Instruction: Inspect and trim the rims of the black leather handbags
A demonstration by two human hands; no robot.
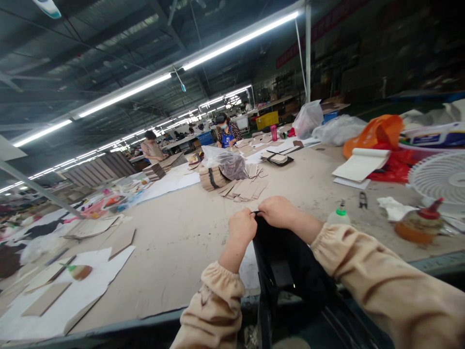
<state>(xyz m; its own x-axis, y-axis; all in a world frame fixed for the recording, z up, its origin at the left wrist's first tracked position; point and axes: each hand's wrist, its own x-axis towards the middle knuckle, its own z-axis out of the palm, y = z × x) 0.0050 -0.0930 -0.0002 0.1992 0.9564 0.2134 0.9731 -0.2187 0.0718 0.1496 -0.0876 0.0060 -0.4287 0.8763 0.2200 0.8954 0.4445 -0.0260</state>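
Nearest of all, two puffy tan sleeves [388,283], with a black bag-like thing [308,283] between them, hanging down at the front edge of the worktop [174,232]. Up at the top of it, the left hand [241,227] and the right hand [279,212], right next to each other, both curled up small, with its thin black rim [257,213] pinched tight in the fingers. Step in hand, by the look of it: holding up the rim. For the next move, probably a firm, even pinch needed, and no twisting. Looks soft, floppy and very dark, with a greyer patch on the front. Hard to tell the full shape. Just past the right wrist, a bottle with a green cap [338,216], then small dark snips [363,200]. Farther off, a heap of flat tan pieces [245,189]. Farthest, a person in a blue apron [228,139].
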